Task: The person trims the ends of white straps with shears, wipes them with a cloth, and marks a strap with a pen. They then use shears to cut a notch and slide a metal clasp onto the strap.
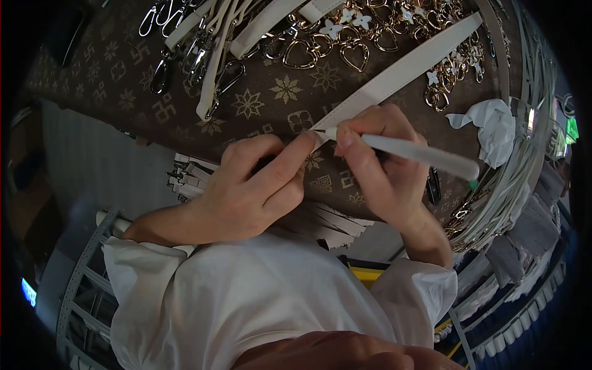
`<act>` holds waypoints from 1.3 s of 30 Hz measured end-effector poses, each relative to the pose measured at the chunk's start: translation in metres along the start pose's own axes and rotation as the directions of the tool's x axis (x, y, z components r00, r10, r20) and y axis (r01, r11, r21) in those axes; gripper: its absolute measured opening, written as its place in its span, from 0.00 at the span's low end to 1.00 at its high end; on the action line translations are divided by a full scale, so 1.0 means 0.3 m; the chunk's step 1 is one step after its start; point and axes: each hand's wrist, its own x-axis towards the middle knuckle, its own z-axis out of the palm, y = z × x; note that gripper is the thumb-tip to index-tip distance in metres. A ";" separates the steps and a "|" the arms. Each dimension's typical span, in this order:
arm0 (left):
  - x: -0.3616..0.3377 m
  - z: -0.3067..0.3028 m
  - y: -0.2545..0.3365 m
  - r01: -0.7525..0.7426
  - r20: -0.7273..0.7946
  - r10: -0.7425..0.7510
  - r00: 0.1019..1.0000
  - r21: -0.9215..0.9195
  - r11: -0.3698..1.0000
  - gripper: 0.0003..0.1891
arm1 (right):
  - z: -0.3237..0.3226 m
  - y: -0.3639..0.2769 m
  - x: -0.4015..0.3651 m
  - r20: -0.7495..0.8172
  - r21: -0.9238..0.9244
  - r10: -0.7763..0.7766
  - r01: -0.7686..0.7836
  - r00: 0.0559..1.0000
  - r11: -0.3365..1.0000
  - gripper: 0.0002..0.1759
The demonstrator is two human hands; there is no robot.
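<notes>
My left hand is closed, its thumb and fingertips pinching the lower end of a white stitched strap. The strap runs diagonally up to the right across the patterned cloth. My right hand grips a white pen-shaped tool, its thick handle pointing right. The tool's thin dark tip meets the strap end beside my left fingertips. I cannot make out whether the tip is a brush or a point.
Brown patterned cloth covers the table. Gold heart-shaped clasps and silver snap hooks with pale straps lie at the back. A crumpled white tissue sits at right, near long thin strips. More strap pieces hang below the front edge.
</notes>
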 end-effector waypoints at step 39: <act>0.010 -0.022 0.015 0.080 0.054 -0.077 0.996 -0.067 0.995 0.11 | 0.020 0.029 -0.007 0.039 -0.281 -0.352 0.349 0.935 0.894 0.04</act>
